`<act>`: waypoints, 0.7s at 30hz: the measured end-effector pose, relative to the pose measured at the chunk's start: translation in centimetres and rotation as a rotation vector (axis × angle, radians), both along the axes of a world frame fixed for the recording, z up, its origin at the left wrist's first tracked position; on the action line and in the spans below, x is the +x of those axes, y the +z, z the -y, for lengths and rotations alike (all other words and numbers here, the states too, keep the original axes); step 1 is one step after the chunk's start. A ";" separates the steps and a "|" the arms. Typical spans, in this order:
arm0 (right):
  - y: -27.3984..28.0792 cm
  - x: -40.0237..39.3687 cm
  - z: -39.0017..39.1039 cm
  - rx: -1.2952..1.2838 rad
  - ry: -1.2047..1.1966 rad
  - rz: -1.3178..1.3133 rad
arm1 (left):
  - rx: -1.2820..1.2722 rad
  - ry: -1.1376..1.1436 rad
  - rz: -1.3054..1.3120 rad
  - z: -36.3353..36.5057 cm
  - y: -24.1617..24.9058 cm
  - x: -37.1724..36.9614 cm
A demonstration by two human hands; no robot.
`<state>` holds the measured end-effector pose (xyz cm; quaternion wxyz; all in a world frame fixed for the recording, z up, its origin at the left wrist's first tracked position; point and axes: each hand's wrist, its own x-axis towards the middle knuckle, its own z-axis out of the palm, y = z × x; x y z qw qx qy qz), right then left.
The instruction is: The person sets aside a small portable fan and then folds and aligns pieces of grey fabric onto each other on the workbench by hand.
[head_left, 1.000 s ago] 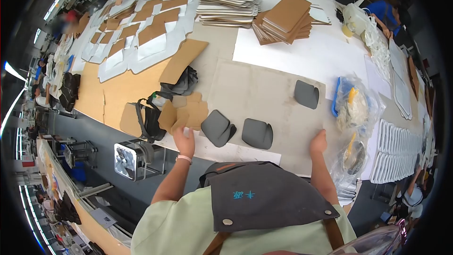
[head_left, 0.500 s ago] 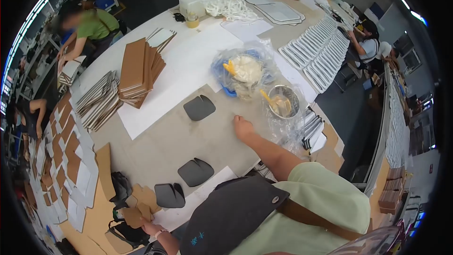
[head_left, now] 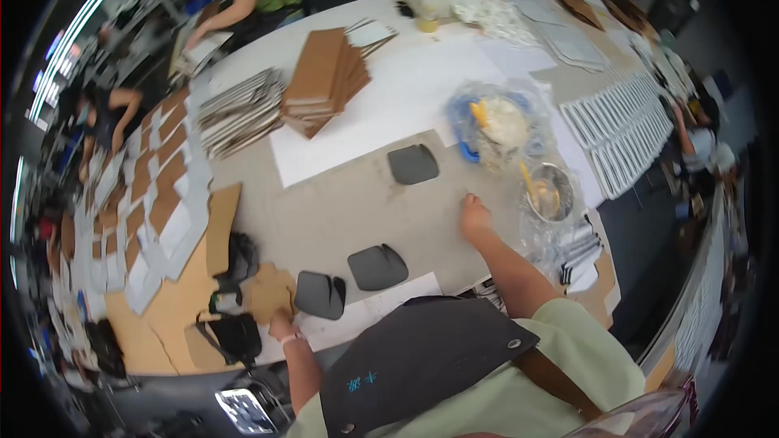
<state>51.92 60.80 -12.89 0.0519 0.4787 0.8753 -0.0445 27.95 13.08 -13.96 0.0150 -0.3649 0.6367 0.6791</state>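
My left hand (head_left: 281,326) rests on small brown cardboard pieces (head_left: 268,293) at the table's near left edge; I cannot tell if it grips one. Just right of it lie two dark grey folded pieces (head_left: 320,294) (head_left: 377,267). A third grey piece (head_left: 413,164) lies farther out. My right hand (head_left: 475,217) presses flat on the grey cardboard sheet (head_left: 341,203) with fingers loosely curled, holding nothing. It sits left of a metal bowl with a brush (head_left: 548,192) wrapped in plastic.
A plastic-wrapped blue tray (head_left: 497,125) sits beyond the bowl. Stacks of brown boards (head_left: 326,77) and grey-white boards (head_left: 238,110) stand at the back. Black straps (head_left: 235,332) lie by my left hand. Rows of white pieces (head_left: 625,122) fill the right. Other people work at the far edges.
The view has swung back left and blurred. My right hand stays planted on the grey sheet. My left hand has come into view on the brown pieces.
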 end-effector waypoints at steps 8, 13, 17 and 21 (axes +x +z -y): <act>0.1 -0.5 0.1 -0.005 -0.032 -0.028 | -0.193 -0.031 0.113 1.0 -9.5 -5.7; 0.0 -0.5 0.0 -0.021 -0.024 -0.054 | 0.268 0.236 0.061 -2.8 -2.5 -3.4; 0.2 0.0 0.0 -0.003 -0.003 -0.101 | 0.498 0.316 -0.084 -1.5 0.2 -2.9; -0.1 0.1 0.0 -0.005 0.015 -0.062 | 0.375 0.326 0.059 -0.4 -0.2 -1.9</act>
